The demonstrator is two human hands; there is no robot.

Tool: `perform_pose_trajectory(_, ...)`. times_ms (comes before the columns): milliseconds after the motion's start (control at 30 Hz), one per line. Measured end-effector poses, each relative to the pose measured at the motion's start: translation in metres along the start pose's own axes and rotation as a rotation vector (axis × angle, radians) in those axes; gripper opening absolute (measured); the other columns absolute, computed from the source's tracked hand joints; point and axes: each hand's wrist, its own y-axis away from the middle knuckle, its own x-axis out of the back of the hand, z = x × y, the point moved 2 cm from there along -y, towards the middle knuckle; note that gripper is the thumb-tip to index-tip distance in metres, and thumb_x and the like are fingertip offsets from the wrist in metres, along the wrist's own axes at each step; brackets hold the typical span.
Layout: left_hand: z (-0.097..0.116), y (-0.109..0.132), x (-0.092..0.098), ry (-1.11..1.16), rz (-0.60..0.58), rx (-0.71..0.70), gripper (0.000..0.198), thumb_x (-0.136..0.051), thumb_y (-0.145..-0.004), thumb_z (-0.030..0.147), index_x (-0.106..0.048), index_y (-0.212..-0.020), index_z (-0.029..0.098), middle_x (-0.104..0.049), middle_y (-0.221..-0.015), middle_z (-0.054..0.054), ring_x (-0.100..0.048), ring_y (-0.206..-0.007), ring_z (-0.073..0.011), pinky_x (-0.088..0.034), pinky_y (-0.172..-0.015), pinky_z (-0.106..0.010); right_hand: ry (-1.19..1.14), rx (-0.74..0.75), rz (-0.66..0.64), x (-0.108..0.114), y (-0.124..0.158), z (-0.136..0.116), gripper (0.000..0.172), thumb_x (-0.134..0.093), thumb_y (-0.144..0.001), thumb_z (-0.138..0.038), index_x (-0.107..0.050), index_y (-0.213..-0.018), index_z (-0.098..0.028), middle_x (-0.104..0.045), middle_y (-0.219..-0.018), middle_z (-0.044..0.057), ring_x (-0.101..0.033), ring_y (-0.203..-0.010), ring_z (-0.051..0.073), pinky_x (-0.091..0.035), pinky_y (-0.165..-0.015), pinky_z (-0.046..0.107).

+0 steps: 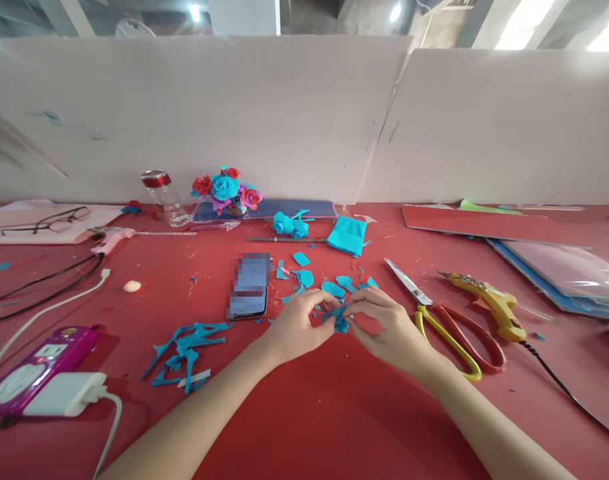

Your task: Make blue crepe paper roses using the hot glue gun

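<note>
Between my two hands, low over the red table, is a small blue craft-foam piece (341, 324). My left hand (304, 323) pinches its left side with thumb and fingertips. On the other side, the fingers of my right hand (379, 323) close on the same piece. Its exact shape is partly hidden by the fingertips. Cut blue petals (333, 289) lie just beyond my hands, and more blue pieces (304, 277) are scattered behind them. Finished blue flowers (290, 225) rest farther back, beside a folded blue sheet (347, 235).
Scissors (434, 320) and a yellow glue gun (484, 300) lie at right. A phone (249, 285), blue scraps (187, 353) and a power strip (47, 367) are at left. Behind stand a glass bottle (167, 200) and a flower bunch (225, 189), before a white partition (209, 113).
</note>
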Motion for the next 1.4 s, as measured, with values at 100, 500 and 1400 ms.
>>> perform_pose_trajectory(100,0.0013,0.0001,0.0001,0.005,-0.005,-0.011,0.012,-0.054,-0.078,0.017,-0.061,-0.087,0.020,-0.066,-0.088,-0.002,-0.059,-0.083,-0.0162,-0.047,-0.079,-0.030,0.011,-0.016,-0.022,0.0001,-0.0002,-0.0002,0.011,-0.052,-0.081,-0.013,-0.061,-0.082,-0.019,-0.059,-0.086,0.006,-0.053,-0.080,0.018,-0.048,-0.071,0.033)
perform_pose_trajectory(500,-0.0068,-0.0014,-0.0062,0.139,-0.048,0.083,0.020,-0.049,-0.081,0.015,-0.058,-0.099,0.020,-0.065,-0.092,-0.003,-0.062,-0.087,-0.0158,-0.050,-0.078,-0.028,0.078,0.018,-0.068,0.0007,-0.0009,-0.0021,0.015,-0.053,-0.076,-0.009,-0.061,-0.082,-0.021,-0.060,-0.088,0.006,-0.054,-0.082,0.019,-0.050,-0.071,0.034)
perform_pose_trajectory(1400,0.0010,-0.0018,-0.0002,0.072,-0.028,0.097,0.025,-0.059,-0.076,0.024,-0.057,-0.101,0.022,-0.064,-0.081,0.000,-0.060,-0.077,-0.0156,-0.048,-0.071,-0.028,-0.127,-0.210,-0.069,-0.0027,-0.0025,0.0008,0.010,-0.052,-0.085,-0.020,-0.061,-0.080,-0.022,-0.064,-0.079,0.003,-0.060,-0.074,0.017,-0.050,-0.066,0.031)
